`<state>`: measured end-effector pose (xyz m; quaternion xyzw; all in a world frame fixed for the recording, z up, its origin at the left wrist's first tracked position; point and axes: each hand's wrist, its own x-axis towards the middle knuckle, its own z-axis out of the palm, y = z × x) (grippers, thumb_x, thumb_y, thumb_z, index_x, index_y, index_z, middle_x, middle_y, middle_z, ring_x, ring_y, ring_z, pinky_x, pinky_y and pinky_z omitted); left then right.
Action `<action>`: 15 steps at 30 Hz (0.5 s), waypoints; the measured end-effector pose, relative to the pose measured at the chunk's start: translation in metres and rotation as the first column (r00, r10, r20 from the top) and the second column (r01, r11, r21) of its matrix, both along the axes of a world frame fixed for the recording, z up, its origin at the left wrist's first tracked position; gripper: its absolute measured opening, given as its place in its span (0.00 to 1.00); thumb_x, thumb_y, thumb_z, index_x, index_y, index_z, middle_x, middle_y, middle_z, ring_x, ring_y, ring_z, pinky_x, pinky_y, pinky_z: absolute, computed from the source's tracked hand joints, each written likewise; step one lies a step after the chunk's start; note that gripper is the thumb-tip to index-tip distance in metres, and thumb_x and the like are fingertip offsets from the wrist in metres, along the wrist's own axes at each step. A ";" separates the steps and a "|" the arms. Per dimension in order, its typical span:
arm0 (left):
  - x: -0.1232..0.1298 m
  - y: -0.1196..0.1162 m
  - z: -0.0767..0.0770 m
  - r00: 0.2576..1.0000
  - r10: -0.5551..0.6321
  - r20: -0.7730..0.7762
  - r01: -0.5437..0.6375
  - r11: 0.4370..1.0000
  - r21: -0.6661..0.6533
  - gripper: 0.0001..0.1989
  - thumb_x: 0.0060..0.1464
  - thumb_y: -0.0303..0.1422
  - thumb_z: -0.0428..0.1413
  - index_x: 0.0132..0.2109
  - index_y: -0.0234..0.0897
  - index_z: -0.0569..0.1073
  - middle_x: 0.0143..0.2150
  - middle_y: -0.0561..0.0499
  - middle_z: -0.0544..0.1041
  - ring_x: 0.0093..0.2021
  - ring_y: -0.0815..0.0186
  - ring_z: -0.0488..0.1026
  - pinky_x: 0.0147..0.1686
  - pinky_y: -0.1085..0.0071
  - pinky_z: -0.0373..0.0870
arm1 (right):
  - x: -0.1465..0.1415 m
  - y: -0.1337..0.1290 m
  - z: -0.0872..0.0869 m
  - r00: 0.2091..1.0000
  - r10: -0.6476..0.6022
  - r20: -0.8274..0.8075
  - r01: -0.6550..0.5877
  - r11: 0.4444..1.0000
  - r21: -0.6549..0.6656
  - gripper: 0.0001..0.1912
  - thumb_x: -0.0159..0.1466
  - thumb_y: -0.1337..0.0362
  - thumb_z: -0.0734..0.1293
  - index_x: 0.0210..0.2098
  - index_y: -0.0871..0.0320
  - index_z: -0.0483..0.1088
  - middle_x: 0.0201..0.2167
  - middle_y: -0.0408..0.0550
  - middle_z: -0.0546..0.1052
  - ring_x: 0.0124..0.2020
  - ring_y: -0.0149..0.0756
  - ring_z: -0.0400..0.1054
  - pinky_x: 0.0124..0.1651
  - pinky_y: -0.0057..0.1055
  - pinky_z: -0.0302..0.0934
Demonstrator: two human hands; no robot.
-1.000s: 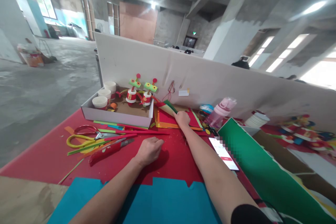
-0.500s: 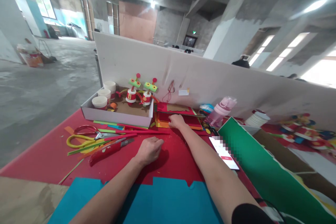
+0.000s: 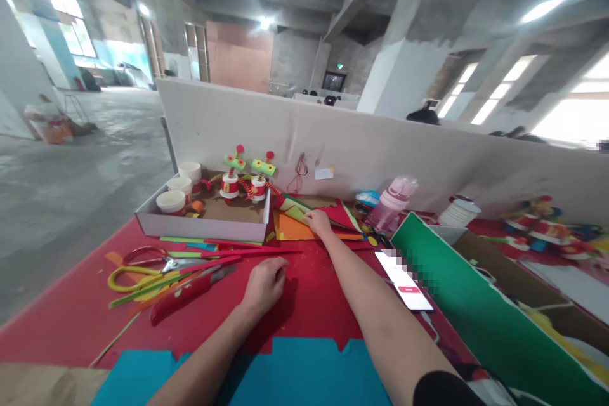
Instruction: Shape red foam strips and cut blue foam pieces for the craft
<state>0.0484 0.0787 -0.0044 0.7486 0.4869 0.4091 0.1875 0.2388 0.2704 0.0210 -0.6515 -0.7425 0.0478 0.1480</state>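
My right hand (image 3: 318, 222) reaches to a pile of coloured paper in the back middle of the table, its fingers pinched at the edge of the sheets. Orange paper (image 3: 291, 228) lies lowest in the pile, with green and red sheets (image 3: 337, 213) askew above it. My left hand (image 3: 264, 285) is loosely closed over the red tabletop, with nothing seen in it; its fingertips are partly hidden. Left of it lie a red utility knife (image 3: 183, 295), scissors (image 3: 143, 273) with red and yellow handles, and several paper strips (image 3: 209, 268). Blue card (image 3: 304, 371) lies under my forearms.
A shallow box (image 3: 200, 228) at the back left holds paper cups (image 3: 171, 202) and two cup figures (image 3: 229, 185). To the right are a pink bottle (image 3: 392, 203), a phone (image 3: 404, 282) and a green-sided box (image 3: 457, 292). A white partition (image 3: 228, 114) stands behind.
The upper sheets of the pile have shifted and tilted, showing more orange and green paper under my right hand. My left hand has turned slightly. The whole view has moved a little.
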 end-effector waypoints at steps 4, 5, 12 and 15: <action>0.034 0.036 0.013 0.850 0.081 0.520 0.102 0.944 -0.314 0.12 0.49 0.27 0.53 0.42 0.35 0.73 0.28 0.53 0.74 0.27 0.68 0.72 0.31 0.71 0.70 | 0.007 0.007 -0.014 0.983 -0.070 -0.172 0.066 0.997 -0.028 0.13 0.61 0.59 0.64 0.38 0.56 0.79 0.33 0.47 0.81 0.36 0.36 0.74 0.34 0.23 0.60; 0.042 0.050 0.017 0.759 0.135 0.637 0.148 0.917 -0.371 0.10 0.49 0.26 0.52 0.41 0.35 0.71 0.27 0.53 0.74 0.25 0.69 0.72 0.30 0.71 0.71 | 0.009 0.008 -0.017 0.974 -0.081 -0.210 0.075 0.997 -0.035 0.14 0.60 0.59 0.64 0.38 0.55 0.79 0.32 0.45 0.81 0.35 0.36 0.74 0.33 0.23 0.61; 0.079 0.140 0.011 0.566 0.479 0.671 0.015 0.808 -0.589 0.05 0.55 0.22 0.46 0.36 0.36 0.63 0.20 0.57 0.68 0.18 0.70 0.72 0.24 0.70 0.73 | 0.010 0.010 -0.027 0.907 -0.042 -0.420 0.027 0.999 -0.043 0.09 0.55 0.60 0.67 0.30 0.54 0.80 0.26 0.42 0.80 0.32 0.37 0.74 0.33 0.26 0.64; 0.084 0.153 -0.005 0.608 0.471 0.639 -0.032 0.819 -0.574 0.03 0.56 0.27 0.51 0.36 0.37 0.62 0.20 0.57 0.69 0.18 0.68 0.73 0.22 0.71 0.72 | 0.010 0.011 -0.031 0.874 -0.024 -0.485 0.001 0.999 -0.048 0.08 0.54 0.62 0.68 0.29 0.55 0.80 0.27 0.44 0.80 0.31 0.37 0.74 0.34 0.26 0.64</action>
